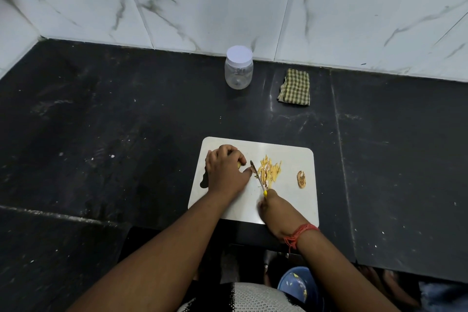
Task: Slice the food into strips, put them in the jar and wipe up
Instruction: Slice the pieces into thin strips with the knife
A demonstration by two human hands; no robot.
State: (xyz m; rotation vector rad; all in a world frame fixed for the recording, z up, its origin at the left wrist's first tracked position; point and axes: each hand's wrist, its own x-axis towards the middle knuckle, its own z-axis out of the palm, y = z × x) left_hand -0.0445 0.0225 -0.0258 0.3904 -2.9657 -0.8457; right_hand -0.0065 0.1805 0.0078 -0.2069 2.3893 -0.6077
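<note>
Slicing stage, not done yet. L hand [224, 168] is curled over what's left of the food [239, 165] at abt 9 o'clock on the cutting board [291, 200]; only a yellow sliver shows under the fingers, thumb reaching toward the blade. R hand [274, 206] grips the yellow handle of the knife [258, 176], fingers wrapped round it, hand a bit blurred. Blade runs from handle at 6 up toward 11, just beside the L thumb.

Cut strips [271, 171] lie in a loose heap at board centre, touching the blade's right side. An end slice w/ brown skin [301, 179] sits apart at 3 o'clock on the board.

Jar [238, 67], clear plastic, white lid still on, stands on the counter [101, 134] at 12 from the board, well apart, close to the wall. Checked cloth [295, 86] folded just to the jar's right, abt 1 o'clock. Blue bowl [298, 286] w/ scraps below the counter edge at 6.

Handling, my guess: remaining piece is small, firm, prob. damp and slippery on the cut face, so hold w/ fingertips tucked back, knuckles toward blade. Strips are light, thin, snap easily; better scooped in a bunch w/ both hands or swept off the board than picked singly. Jar looks light and empty, will skid or tip if lid is twisted one-handed; steady the body, grip lid rim. Cloth is soft, grab anywhere.
</note>
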